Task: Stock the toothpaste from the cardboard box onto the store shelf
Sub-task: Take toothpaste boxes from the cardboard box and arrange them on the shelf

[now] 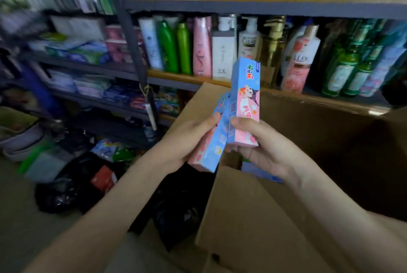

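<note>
Two blue-and-pink toothpaste cartons are held above the open cardboard box. My right hand grips the upright carton by its lower end. My left hand holds the second carton, which tilts left and sits partly behind the first. Another blue carton shows inside the box under my right wrist. The store shelf stands just behind the box, and small boxed goods lie on a lower level.
Shampoo and lotion bottles fill the middle shelf, more bottles stand on the shelf above. A left rack holds packets. Black bags and loose packages lie on the floor to the left of the box.
</note>
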